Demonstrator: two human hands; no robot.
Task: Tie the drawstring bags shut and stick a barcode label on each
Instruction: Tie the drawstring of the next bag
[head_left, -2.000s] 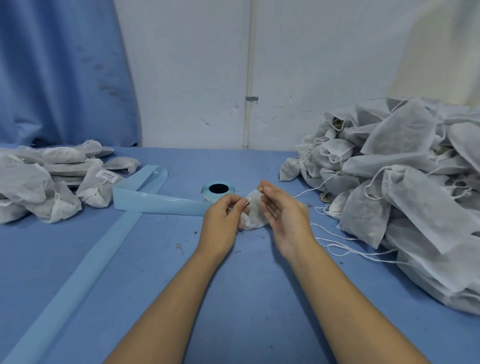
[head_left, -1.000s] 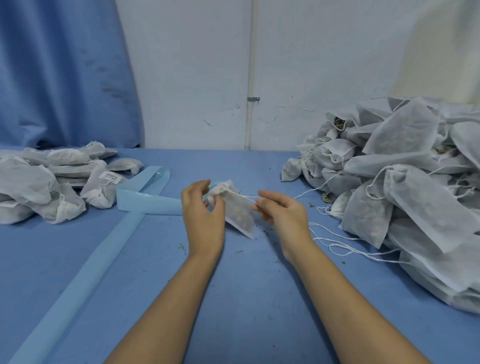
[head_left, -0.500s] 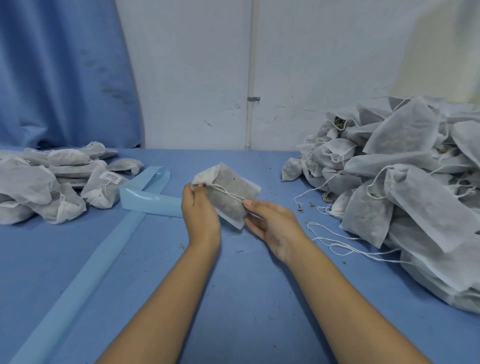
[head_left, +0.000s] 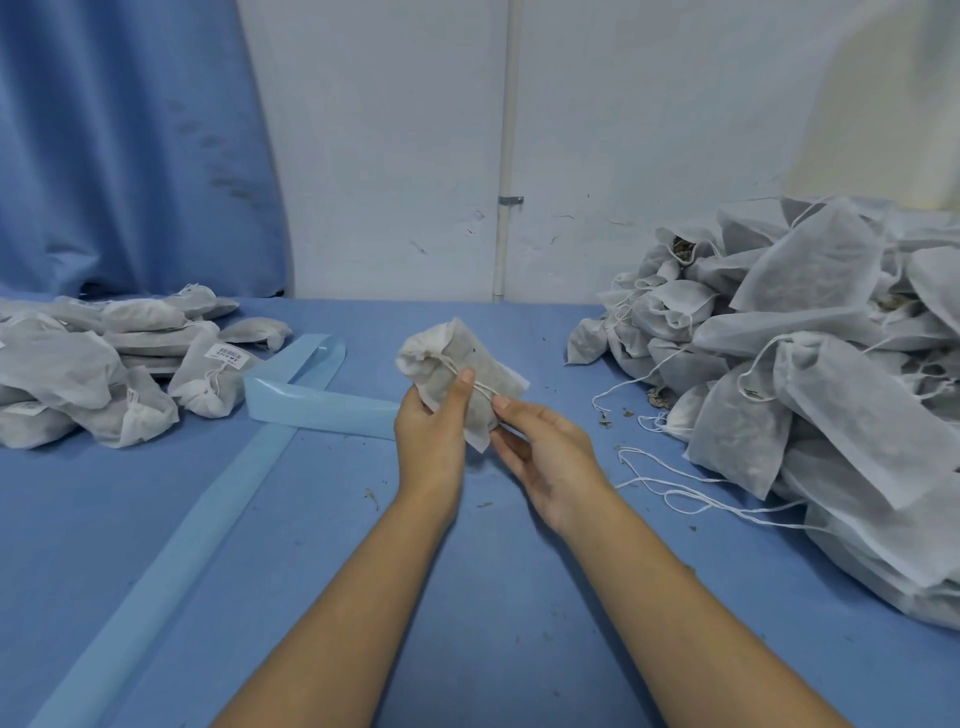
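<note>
left hand (head_left: 431, 434) grip wraps bag (head_left: 452, 338), thumb on neck | right hand (head_left: 545, 457) grip pinches drawstring (head_left: 480, 387) end | risk: slack knot, neck reopens, contents spill onto surface (head_left: 322, 519)

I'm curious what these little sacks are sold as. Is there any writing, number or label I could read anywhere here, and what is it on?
White barcode label on a tied bag in the left pile: bars and print too small and blurred to read.
Held bag, right pile, blue liner strip: no writing shows.
</note>
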